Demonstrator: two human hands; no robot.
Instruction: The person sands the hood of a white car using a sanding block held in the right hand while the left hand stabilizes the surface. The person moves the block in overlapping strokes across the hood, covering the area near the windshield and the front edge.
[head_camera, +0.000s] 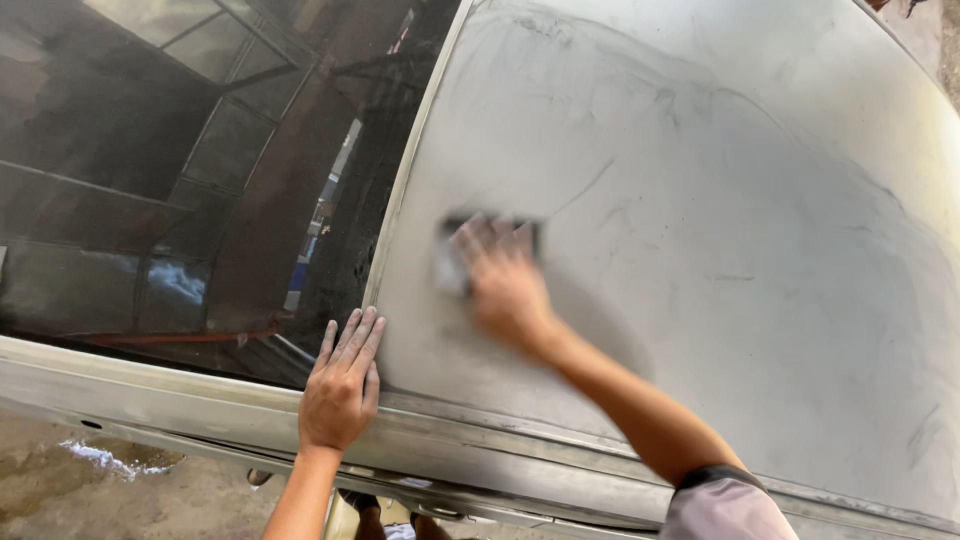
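Note:
A dull grey, sanded car roof panel (720, 200) fills the right and centre of the head view. My right hand (505, 285) presses a small grey sanding pad (452, 262) flat on the panel; hand and pad are motion-blurred. My left hand (342, 385) lies flat, fingers together, on the panel's near corner beside the dark windscreen glass (180, 180).
The glass reflects a roof structure overhead. A bare metal pillar or frame strip (150, 390) runs along the near edge. Below it is a stained concrete floor (90, 480). Dark smudge lines cross the sanded panel.

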